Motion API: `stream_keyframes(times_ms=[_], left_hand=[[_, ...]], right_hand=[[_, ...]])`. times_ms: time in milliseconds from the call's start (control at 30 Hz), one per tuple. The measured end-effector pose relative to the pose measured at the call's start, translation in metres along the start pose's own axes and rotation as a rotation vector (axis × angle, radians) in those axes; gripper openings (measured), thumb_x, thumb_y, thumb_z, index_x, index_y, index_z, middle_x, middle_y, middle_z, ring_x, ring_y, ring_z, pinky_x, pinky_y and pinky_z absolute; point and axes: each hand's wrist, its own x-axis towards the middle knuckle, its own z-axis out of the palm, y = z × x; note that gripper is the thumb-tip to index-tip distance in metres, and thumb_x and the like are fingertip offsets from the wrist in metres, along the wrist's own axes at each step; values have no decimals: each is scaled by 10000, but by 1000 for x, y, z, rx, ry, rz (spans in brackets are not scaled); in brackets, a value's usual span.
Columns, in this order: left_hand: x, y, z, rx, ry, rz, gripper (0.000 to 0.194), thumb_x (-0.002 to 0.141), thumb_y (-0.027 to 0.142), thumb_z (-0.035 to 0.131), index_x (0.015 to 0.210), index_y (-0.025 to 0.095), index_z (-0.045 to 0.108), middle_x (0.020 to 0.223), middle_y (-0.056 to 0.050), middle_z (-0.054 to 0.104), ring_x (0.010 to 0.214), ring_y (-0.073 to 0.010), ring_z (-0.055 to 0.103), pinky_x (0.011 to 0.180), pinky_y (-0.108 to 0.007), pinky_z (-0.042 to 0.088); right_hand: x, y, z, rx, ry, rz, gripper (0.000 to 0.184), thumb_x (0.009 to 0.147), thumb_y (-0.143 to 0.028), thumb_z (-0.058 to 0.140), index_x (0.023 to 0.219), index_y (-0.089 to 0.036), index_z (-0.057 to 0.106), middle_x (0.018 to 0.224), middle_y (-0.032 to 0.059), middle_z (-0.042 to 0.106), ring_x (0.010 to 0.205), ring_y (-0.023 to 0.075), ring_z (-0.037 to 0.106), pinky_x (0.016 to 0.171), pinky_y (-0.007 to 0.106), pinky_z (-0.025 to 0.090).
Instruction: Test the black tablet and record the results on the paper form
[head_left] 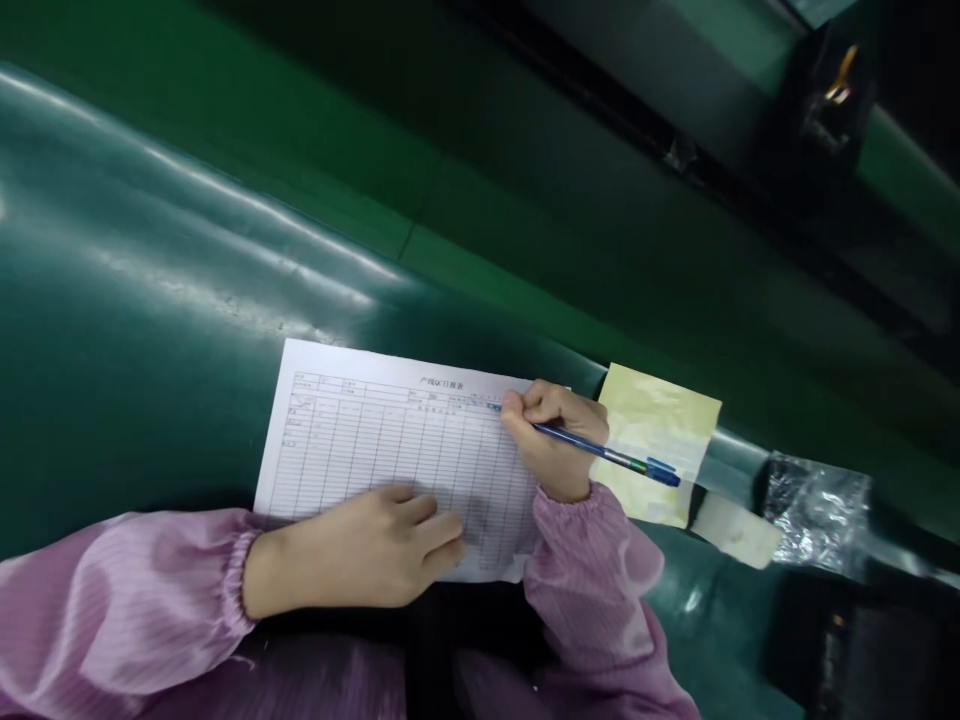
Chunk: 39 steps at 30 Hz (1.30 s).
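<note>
A printed form [390,450] with a ruled table and a heading lies on the green work surface [150,330]. Pinched in my right hand [559,435] is a blue pen [592,447], its tip at the upper right part of the form, near the heading rows. My left hand [367,550] rests on the lower edge of the sheet, fingers loosely bent and slightly apart, with nothing seen in them. Some handwriting shows in the left column; it is too small to read. Pink elastic cuffs cover both wrists.
Right of the form lies a yellow sheet [660,425]. Beyond it are a small whitish piece [736,530] and a crinkled clear plastic bag [817,510]. A dark object [877,650] sits at the lower right. The surface's raised far edge runs diagonally behind the form.
</note>
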Motion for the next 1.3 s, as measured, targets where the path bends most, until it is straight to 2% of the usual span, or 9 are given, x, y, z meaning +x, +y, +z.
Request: stream_keyframes(times_ms=[167, 400, 800, 1067, 1167, 1300], left_hand=[[-1, 1, 2, -12, 33, 4, 63, 985, 157, 578, 994, 141, 638, 873, -17, 608, 651, -147, 507, 568, -320, 408], [-1, 6, 1, -33, 59, 11, 153, 991, 240, 621, 864, 154, 627, 801, -2, 569, 621, -146, 476, 543, -322, 380], [-2, 8, -4, -38, 56, 37, 127, 977, 219, 632, 880, 142, 660, 809, -13, 596, 608, -140, 485, 515, -322, 363], [-2, 8, -8, -25, 38, 40, 64, 960, 172, 623, 916, 153, 665, 801, -8, 617, 581, -137, 490, 482, -325, 371], [0, 6, -11, -3, 34, 45, 101, 966, 144, 584, 980, 138, 684, 832, -15, 651, 577, -139, 502, 474, -321, 399], [-2, -9, -33, 145, 128, 31, 212, 1003, 81, 489, 1069, 116, 687, 992, -43, 735, 673, -141, 602, 550, -294, 492]], right_hand=[[1, 0, 0, 2, -20, -35, 434, 771, 10, 687, 618, -204, 342, 569, -83, 445, 458, 62, 423, 459, 220, 357], [3, 1, 1, -7, -5, -47, 436, 765, 6, 696, 608, -202, 346, 552, -90, 456, 435, 59, 423, 433, 210, 353], [1, 1, 1, -42, 5, 13, 430, 792, -70, 688, 581, -225, 348, 531, -72, 465, 412, 86, 433, 405, 249, 357], [0, 4, 0, 33, -12, 26, 431, 745, -1, 710, 581, -198, 364, 537, -78, 459, 434, 65, 439, 430, 220, 360], [-1, 8, 0, 82, 118, 65, 407, 773, -45, 708, 616, -219, 376, 567, -71, 496, 433, 79, 462, 429, 227, 410], [6, 17, 0, 203, 409, 129, 373, 884, -217, 684, 702, -255, 361, 529, -105, 432, 355, 68, 335, 421, 228, 469]])
